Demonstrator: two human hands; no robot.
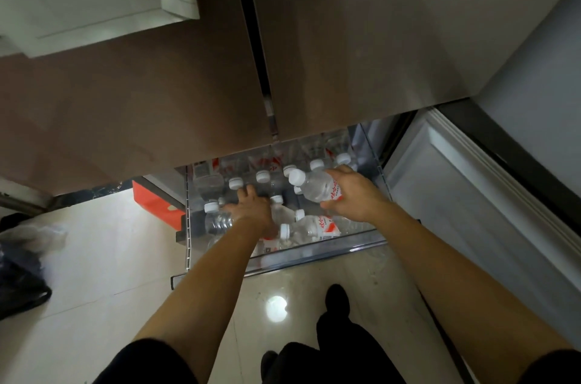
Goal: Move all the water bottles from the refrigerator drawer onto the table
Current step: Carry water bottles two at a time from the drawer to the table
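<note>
The clear refrigerator drawer [317, 254] is pulled out below the closed fridge doors. Several clear water bottles with white caps and red-and-white labels lie inside it. My right hand [356, 195] grips one water bottle [314, 185], lifted a little above the others, cap pointing left. My left hand [251, 209] reaches down among the bottles at the drawer's left; its fingers curl over a bottle there, and the hand hides most of that bottle. Another bottle [309, 228] lies near the drawer's front wall.
Brown fridge doors [345, 53] overhang the drawer's back. An open lower fridge door [471, 201] stands at the right. A red box [154, 199] sits left of the drawer, and a dark bag [22, 270] lies on the tiled floor. My feet stand in front of the drawer.
</note>
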